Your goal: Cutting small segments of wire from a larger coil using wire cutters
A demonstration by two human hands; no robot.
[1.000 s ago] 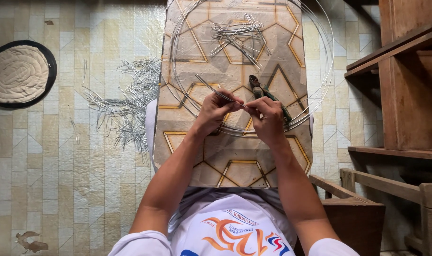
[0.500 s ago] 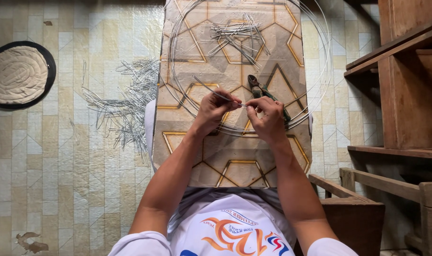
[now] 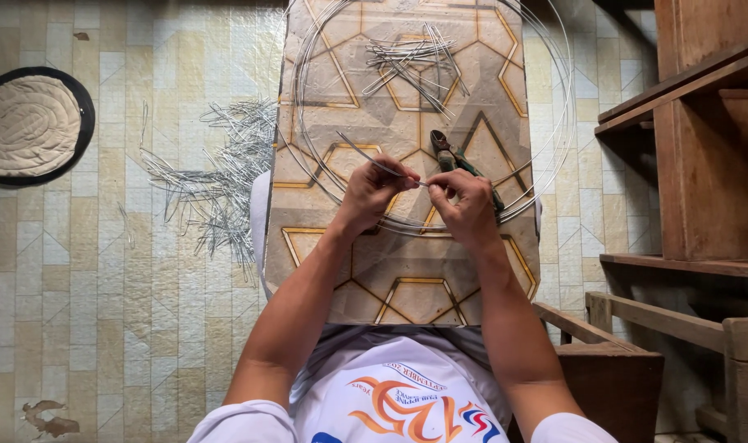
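Over the middle of the patterned board (image 3: 407,279) that lies across the person's lap, both hands meet on one short length of wire (image 3: 374,162): the left hand (image 3: 372,193) pinches it between thumb and fingertips, and the right hand (image 3: 464,203) is closed on its near end, though whether that end is also being wound onto the large wire hoop (image 3: 558,123) beneath is hard to tell from here. The wire looks thin, light and springy, stiff enough to hold its line yet easily bent by fingers; being smooth metal it would likely slip unless gripped close to the working end, where both hands already are. Its long axis runs diagonally, the free tip pointing up toward the board's far left corner, the held end toward the right hand. Green-handled pliers (image 3: 460,164) lie just beyond the right hand; a small bundle of cut wires (image 3: 411,61) rests near the board's far edge, and a larger scatter of wires (image 3: 214,176) covers the tiled floor (image 3: 87,287) beside the left edge
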